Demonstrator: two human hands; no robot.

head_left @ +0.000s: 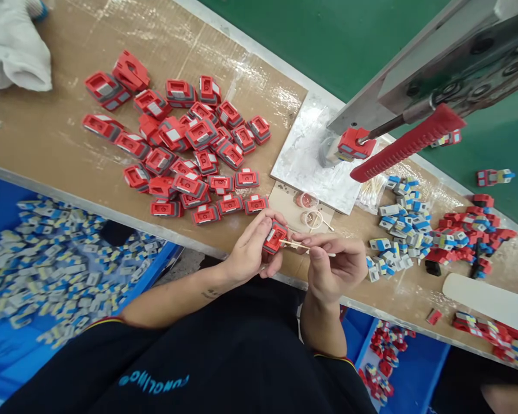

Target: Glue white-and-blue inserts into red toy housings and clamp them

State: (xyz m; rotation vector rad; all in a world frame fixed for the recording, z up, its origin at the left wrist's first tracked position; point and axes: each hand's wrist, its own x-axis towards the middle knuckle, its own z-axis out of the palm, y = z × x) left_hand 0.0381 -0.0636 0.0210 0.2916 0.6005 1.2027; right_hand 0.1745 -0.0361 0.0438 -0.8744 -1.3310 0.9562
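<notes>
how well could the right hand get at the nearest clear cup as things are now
Probably yes: the cup sits just beyond the right hand, with nothing visible blocking the way, though that hand holds a thin stick.

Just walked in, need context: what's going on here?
A person's left hand holds a red part; the right hand holds a thin stick, its tip at that part. Two small cups sit just beyond the hands. More red parts lie loosely piled to the left on the bench.
</notes>
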